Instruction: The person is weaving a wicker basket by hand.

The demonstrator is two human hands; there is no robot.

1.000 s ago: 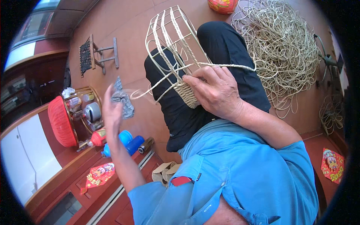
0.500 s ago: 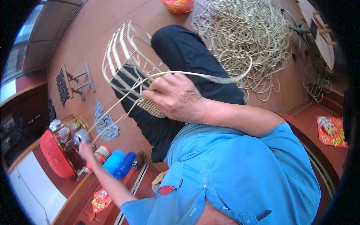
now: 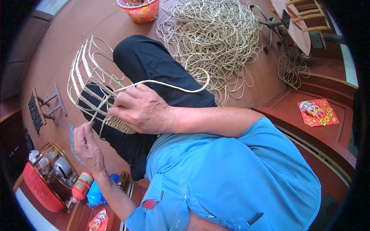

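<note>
A partly woven basket [image 3: 120, 124] lies across my dark-trousered left thigh, its wire frame [image 3: 85, 65] wrapped in pale cord with open gaps. My right hand [image 3: 144, 109] is closed at the frame beside the woven band, pinching the pale cord [image 3: 175, 87]; its fingertips are partly hidden. From there the cord loops out to the right over my legs. Just left of the basket, my left hand [image 3: 88, 148] pinches a strand of the same cord between thumb and fingers, close to the frame.
A big heap of loose cord [image 3: 216, 34] covers the floor ahead, near a red patterned bucket [image 3: 142, 11]. At left are a low stool [image 3: 44, 106], a rack of jars [image 3: 54, 165], a red-lidded flask [image 3: 81, 186] and a blue container [image 3: 95, 195]. A wooden chair [image 3: 308, 15] stands far right.
My left hand has come in from far out at the left to right beside the basket, with the cord still pinched. The right hand keeps its hold; the whole view has shifted.
</note>
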